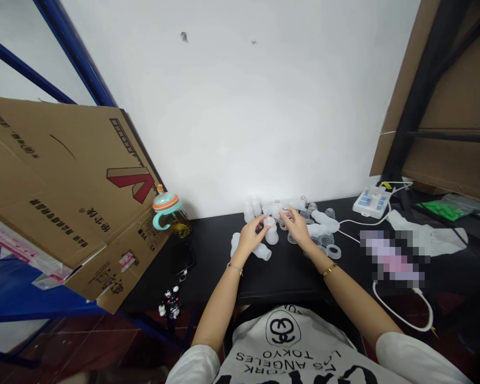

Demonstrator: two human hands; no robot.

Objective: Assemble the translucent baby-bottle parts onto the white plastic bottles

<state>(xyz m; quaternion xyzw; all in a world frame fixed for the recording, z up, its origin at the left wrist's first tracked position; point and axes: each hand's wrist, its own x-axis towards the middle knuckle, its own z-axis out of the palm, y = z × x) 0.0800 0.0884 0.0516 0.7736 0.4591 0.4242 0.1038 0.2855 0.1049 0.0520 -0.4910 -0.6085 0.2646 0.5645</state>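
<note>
Black table [214,253], bottle [271,236] in hand [251,234]

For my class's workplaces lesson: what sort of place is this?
Possibly a small assembly or packing workspace: white bottle-like pieces on a black table, with printed cardboard beside it.

The bottles [271,235] are milky white, the caps [327,239] clear, the ring [333,257] frosty white and the desk [212,266] black. The wall [232,117] is white with two grey marks. Brown, printed in black, the carton [64,176] bears a red-and-tan V. The jug [178,224] has a pale teal lid and handle, banded orange. Blue: the frame [74,48]. Black: the phone [183,257]; its charm [171,303] mixes black, white and pink. The strip [370,201] is white and blue, the packet [444,209] bright green, the bracelet [329,269] gold, the shirt [304,341] white, lettered black.
</note>
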